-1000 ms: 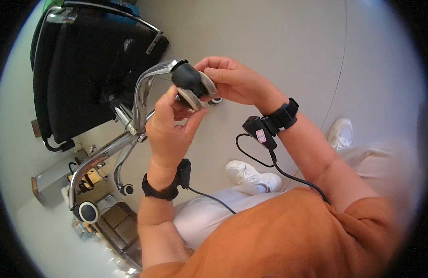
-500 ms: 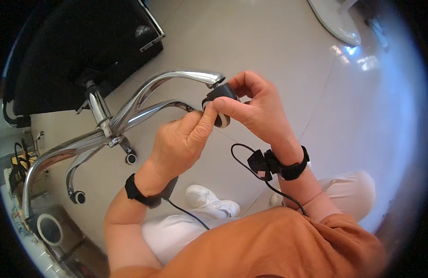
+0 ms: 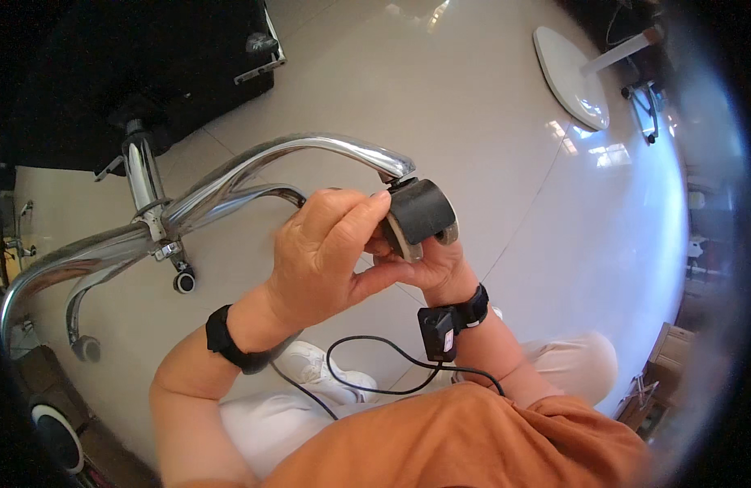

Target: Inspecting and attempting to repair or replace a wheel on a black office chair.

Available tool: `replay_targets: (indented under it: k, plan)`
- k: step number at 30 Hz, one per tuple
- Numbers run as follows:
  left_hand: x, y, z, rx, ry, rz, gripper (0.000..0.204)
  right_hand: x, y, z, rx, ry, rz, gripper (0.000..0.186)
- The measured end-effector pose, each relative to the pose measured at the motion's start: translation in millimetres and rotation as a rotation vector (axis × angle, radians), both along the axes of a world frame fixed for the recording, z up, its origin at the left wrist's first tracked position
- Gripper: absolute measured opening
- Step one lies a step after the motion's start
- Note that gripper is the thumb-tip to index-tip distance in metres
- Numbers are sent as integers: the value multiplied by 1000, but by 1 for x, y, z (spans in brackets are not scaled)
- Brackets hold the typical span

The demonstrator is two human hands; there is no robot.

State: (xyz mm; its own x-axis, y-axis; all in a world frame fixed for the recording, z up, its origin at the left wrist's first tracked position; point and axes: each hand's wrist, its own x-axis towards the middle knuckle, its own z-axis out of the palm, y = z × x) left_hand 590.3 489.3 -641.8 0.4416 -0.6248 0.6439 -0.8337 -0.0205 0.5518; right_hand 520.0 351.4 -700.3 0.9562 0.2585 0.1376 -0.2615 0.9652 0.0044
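"What did my feed show?"
"My left hand [image 3: 322,248] gripped the caster [image 3: 424,211], matte black with pale rims, at its two o'clock. A curved chrome leg [image 3: 302,145] met it from ten. My right hand [image 3: 442,268] sat at its six; grip hidden, I couldn't tell."
"Writing?"
"One label [image 3: 448,340], illegible."
"Changes?"
"Right had dropped from the caster's three o'clock."

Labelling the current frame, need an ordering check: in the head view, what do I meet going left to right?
Lower-left caster with white ring → chrome chair column → small white-ringed caster → left hand → black caster it touches → white round stand base.
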Motion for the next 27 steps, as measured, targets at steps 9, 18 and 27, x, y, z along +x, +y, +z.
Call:
replay_targets:
  k: [9,18,27]
  plan:
    - [-9,-11,-15,-120,769,-32,47,-9,-20,-10,-241,93,71,39]
    - [-22,-40,-2,-289,1590,-171,47,-14,-59,54,-1386,431,-654,9]
    - [-47,-38,-17,-283,1178,22,42,-16,-23,91,-2215,-164,-923,45]
